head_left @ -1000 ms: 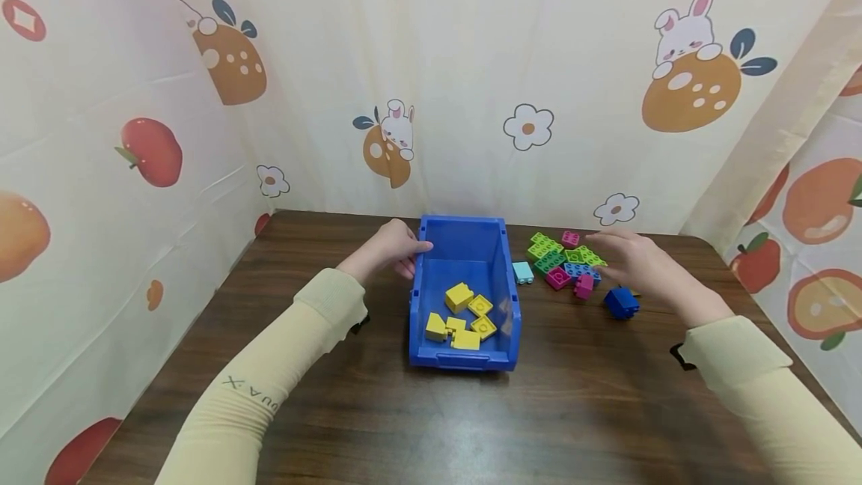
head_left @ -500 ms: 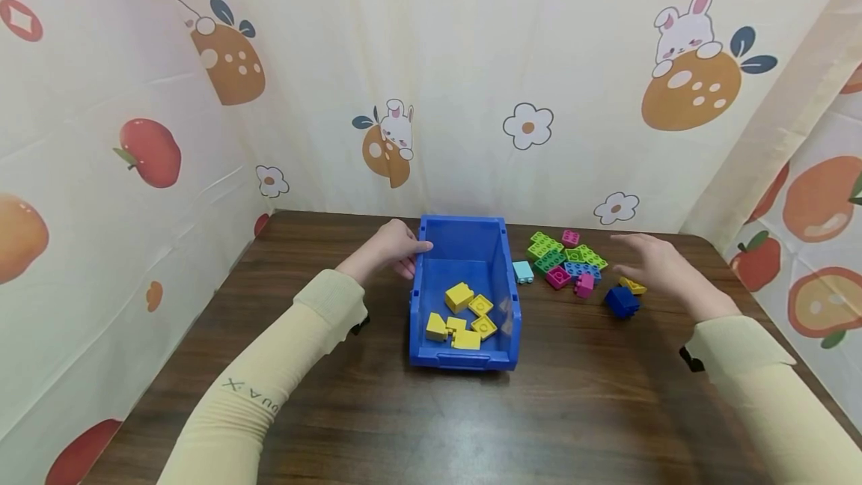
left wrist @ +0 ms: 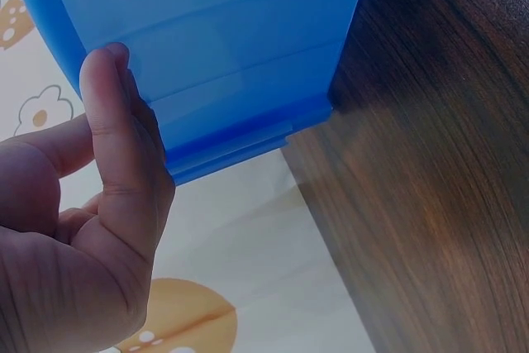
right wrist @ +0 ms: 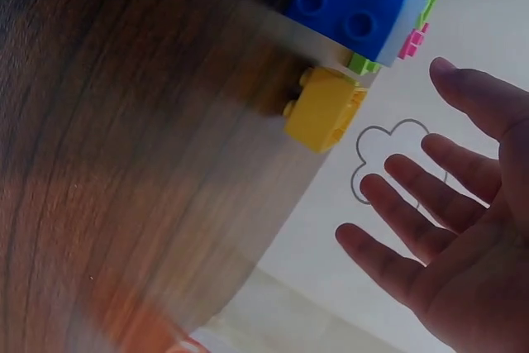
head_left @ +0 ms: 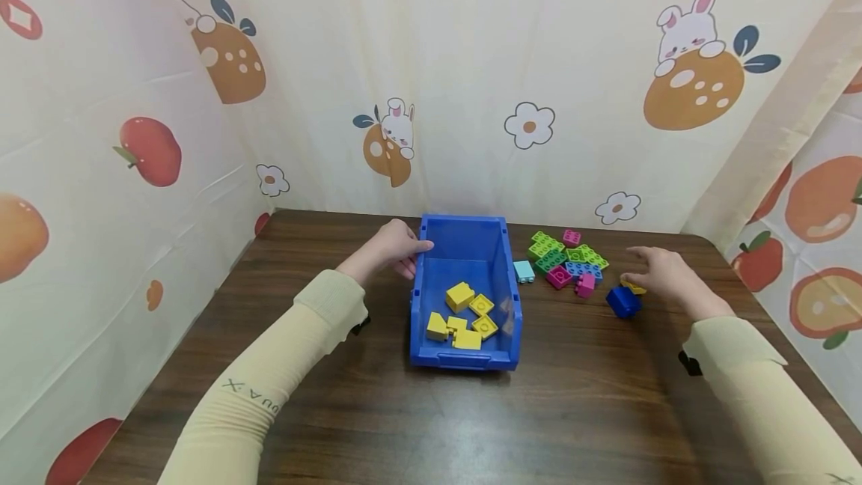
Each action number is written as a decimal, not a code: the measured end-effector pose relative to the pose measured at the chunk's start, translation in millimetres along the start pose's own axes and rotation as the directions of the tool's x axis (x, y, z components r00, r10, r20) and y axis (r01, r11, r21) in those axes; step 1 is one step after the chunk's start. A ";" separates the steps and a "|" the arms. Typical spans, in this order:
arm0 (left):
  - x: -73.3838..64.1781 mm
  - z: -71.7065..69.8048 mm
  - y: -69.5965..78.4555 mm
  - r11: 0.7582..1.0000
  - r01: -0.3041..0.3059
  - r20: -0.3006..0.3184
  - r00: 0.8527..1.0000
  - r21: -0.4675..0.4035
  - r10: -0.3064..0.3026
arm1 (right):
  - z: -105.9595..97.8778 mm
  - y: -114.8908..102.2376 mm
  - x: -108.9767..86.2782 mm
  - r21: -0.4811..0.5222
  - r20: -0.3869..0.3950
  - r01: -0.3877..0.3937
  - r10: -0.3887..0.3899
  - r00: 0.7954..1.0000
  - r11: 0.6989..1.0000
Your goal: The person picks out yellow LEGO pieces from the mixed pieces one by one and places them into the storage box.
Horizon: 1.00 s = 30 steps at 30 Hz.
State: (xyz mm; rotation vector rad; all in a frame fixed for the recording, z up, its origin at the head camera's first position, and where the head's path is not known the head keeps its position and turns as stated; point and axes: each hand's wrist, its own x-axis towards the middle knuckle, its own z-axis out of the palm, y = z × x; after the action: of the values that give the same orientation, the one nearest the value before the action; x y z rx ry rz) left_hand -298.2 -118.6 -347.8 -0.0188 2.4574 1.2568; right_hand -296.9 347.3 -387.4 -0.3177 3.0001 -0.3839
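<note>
At the table's middle stands a blue plastic bin (head_left: 498,360) with several yellow building bricks (head_left: 460,296) in it. My left hand (head_left: 393,245) holds the bin's left wall, thumb over the rim and fingers against the outside, as the left wrist view also shows (left wrist: 124,179). To the right, my right hand (head_left: 663,275) hovers with spread fingers over a yellow brick (head_left: 634,287), partly hidden beneath it in the head view. In the right wrist view that yellow brick (right wrist: 322,109) lies apart from the fingers, near a dark blue brick (right wrist: 355,2).
Right of the bin lie a light blue brick (head_left: 524,272) and a loose cluster of green (head_left: 551,260), pink (head_left: 585,285) and blue bricks (head_left: 583,270). A printed curtain (head_left: 458,96) hangs behind the dark wooden table (head_left: 431,432).
My right hand has moved right, away from the brick cluster, to above the yellow brick beside the dark blue one. The left hand and the bin have stayed in place.
</note>
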 end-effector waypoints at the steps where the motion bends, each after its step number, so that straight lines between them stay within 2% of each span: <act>1: 0.3 0.1 0.0 1.000 0.000 0.002 1.000 -0.002 0.000 | 1.2 0.9 0.4 0.003 0.002 -0.008 0.008 1.000 1.000; 6: -0.4 0.3 -0.5 1.000 -0.002 -0.001 1.000 0.000 0.002 | 5.5 3.0 1.8 0.003 0.004 -0.028 0.028 1.000 1.000; 13: -1.0 0.5 0.1 1.000 0.000 -0.004 1.000 0.004 0.000 | 8.5 3.5 2.0 0.015 0.048 -0.095 0.094 0.994 0.995; 21: -0.9 0.2 -0.4 1.000 0.003 -0.001 1.000 0.004 -0.003 | 11.3 5.9 6.0 0.045 0.079 -0.114 0.111 0.991 0.992; 30: 0.0 -0.3 -0.4 1.000 -0.002 0.008 1.000 0.002 0.002 | 11.7 3.3 12.5 0.088 0.148 -0.179 0.164 0.975 0.980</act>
State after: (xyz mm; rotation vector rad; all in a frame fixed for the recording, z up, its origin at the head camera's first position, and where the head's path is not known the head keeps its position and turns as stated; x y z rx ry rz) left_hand -298.2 -119.1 -347.9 -0.0103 2.4523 1.2524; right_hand -308.3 344.9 -400.4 -0.0715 2.8304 -0.4734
